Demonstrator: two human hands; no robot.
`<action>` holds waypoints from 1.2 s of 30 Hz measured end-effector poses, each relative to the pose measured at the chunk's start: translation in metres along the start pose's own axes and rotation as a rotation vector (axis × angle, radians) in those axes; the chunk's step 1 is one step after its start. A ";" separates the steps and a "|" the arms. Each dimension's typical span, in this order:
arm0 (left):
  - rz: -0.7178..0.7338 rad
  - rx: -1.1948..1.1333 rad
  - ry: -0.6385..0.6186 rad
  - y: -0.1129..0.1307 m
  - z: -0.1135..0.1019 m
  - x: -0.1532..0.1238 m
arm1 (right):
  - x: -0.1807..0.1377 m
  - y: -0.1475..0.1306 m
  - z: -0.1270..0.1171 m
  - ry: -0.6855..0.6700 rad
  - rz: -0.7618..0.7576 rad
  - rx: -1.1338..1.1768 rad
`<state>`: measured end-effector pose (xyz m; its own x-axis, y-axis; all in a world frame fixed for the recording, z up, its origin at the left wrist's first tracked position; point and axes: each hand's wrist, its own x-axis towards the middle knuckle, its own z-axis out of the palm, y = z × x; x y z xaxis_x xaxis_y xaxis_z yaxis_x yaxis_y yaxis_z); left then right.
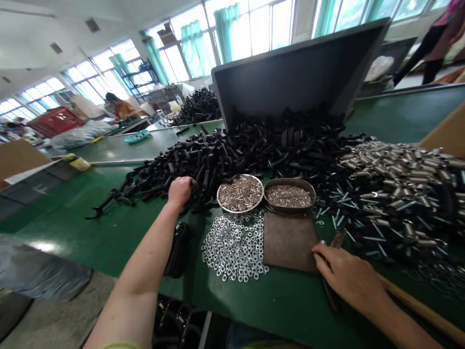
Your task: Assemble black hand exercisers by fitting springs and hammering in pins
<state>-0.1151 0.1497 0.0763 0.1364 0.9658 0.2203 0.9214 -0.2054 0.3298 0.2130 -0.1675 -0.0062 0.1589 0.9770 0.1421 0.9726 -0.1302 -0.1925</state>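
My left hand [179, 191] reaches to the near edge of a heap of black curved plastic parts [203, 160], its fingers closed on one of them, mostly hidden. Beside the right edge of a brown square plate [290, 242], my right hand [345, 271] is curled around a dark-handled tool [330, 296]; its kind is hard to make out. Between the hands, many metal nuts [236, 247] lie spread out. Behind them stand a round dish of small metal pins [240, 194] and an oval tin of tiny metal pieces [289, 196].
A large grey bin [301, 72] lies tipped behind the heap. To the right are metal sleeves [407, 169], screws [376, 237] and a wooden handle [421, 310]. A black bundle [178, 252] lies under my left forearm. Another person [123, 107] sits farther back.
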 end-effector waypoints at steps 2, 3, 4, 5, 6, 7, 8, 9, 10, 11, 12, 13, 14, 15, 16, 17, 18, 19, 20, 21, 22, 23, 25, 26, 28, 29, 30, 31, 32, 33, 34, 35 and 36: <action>-0.035 -0.106 0.105 0.014 0.000 -0.020 | 0.000 0.002 -0.004 -0.022 0.056 0.181; -0.047 -0.227 0.145 0.024 0.001 -0.036 | 0.000 0.001 -0.006 -0.020 0.079 0.296; -0.052 -0.459 0.183 0.037 0.003 -0.055 | 0.000 -0.002 -0.010 -0.008 0.100 0.420; -0.048 -0.770 0.158 0.052 0.006 -0.078 | 0.001 -0.008 -0.014 0.010 0.117 0.547; -0.068 -1.039 0.051 0.068 0.010 -0.103 | 0.001 -0.016 -0.018 0.031 0.134 0.667; -0.105 -1.242 -0.123 0.085 0.014 -0.130 | 0.000 -0.025 -0.023 0.051 0.149 0.774; -0.153 -1.378 -0.314 0.101 0.018 -0.156 | 0.000 -0.035 -0.028 0.074 0.163 0.860; -0.204 -1.455 -0.485 0.116 0.023 -0.180 | -0.001 -0.045 -0.033 0.107 0.173 0.923; -0.233 -1.500 -0.607 0.130 0.026 -0.200 | -0.002 -0.054 -0.038 0.144 0.173 0.966; -0.247 -1.527 -0.698 0.141 0.029 -0.217 | -0.003 -0.062 -0.042 0.185 0.165 0.987; -0.261 -1.537 -0.755 0.150 0.030 -0.230 | -0.005 -0.068 -0.044 0.227 0.149 0.991; -0.275 -1.536 -0.785 0.158 0.030 -0.239 | -0.006 -0.072 -0.046 0.273 0.127 0.979; -0.290 -1.525 -0.797 0.163 0.029 -0.245 | -0.008 -0.075 -0.047 0.317 0.102 0.954; -0.305 -1.504 -0.792 0.168 0.027 -0.248 | -0.009 -0.076 -0.047 0.358 0.076 0.919; -0.316 -1.474 -0.774 0.171 0.025 -0.250 | -0.010 -0.077 -0.047 0.394 0.053 0.880; -0.313 -1.438 -0.749 0.173 0.023 -0.250 | -0.011 -0.076 -0.046 0.417 0.025 0.843; -0.296 -1.400 -0.720 0.175 0.021 -0.250 | -0.012 -0.075 -0.046 0.425 -0.006 0.810; -0.264 -1.361 -0.694 0.176 0.021 -0.249 | -0.012 -0.073 -0.046 0.420 -0.036 0.783; -0.228 -1.325 -0.679 0.176 0.021 -0.248 | -0.012 -0.071 -0.046 0.403 -0.066 0.764; -0.200 -1.300 -0.688 0.175 0.022 -0.248 | -0.012 -0.069 -0.046 0.376 -0.097 0.754; -0.190 -1.289 -0.716 0.175 0.024 -0.247 | -0.012 -0.066 -0.047 0.340 -0.130 0.748; -0.201 -1.292 -0.757 0.174 0.026 -0.247 | -0.011 -0.063 -0.048 0.303 -0.167 0.745; -0.275 -1.341 -0.825 0.171 0.032 -0.245 | -0.010 -0.057 -0.049 0.245 -0.250 0.726; -0.321 -1.376 -0.843 0.170 0.034 -0.244 | -0.010 -0.054 -0.049 0.239 -0.291 0.702; -0.369 -1.420 -0.860 0.168 0.037 -0.242 | -0.012 -0.049 -0.045 0.277 -0.331 0.660; -0.367 -1.414 -0.861 0.168 0.038 -0.241 | -0.013 -0.047 -0.042 0.297 -0.307 0.663; -0.343 -1.388 -0.841 0.167 0.038 -0.240 | -0.013 -0.045 -0.038 0.294 -0.236 0.694; -0.296 -1.347 -0.788 0.166 0.039 -0.240 | -0.013 -0.044 -0.034 0.245 -0.130 0.757; -0.233 -1.294 -0.706 0.165 0.038 -0.239 | -0.012 -0.044 -0.031 0.141 -0.006 0.847; -0.164 -1.237 -0.619 0.163 0.038 -0.238 | -0.010 -0.043 -0.028 -0.006 0.117 0.949; -0.098 -1.182 -0.551 0.162 0.039 -0.237 | -0.007 -0.043 -0.027 -0.171 0.214 1.053; -0.039 -1.131 -0.521 0.160 0.039 -0.237 | -0.003 -0.043 -0.026 -0.325 0.266 1.146; 0.009 -1.085 -0.528 0.158 0.040 -0.236 | 0.001 -0.044 -0.025 -0.452 0.271 1.214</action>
<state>0.0130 -0.1047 0.0398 0.5063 0.8574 -0.0926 0.1692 0.0065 0.9856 0.1747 -0.1649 0.0270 0.0224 0.9449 -0.3266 0.1126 -0.3270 -0.9383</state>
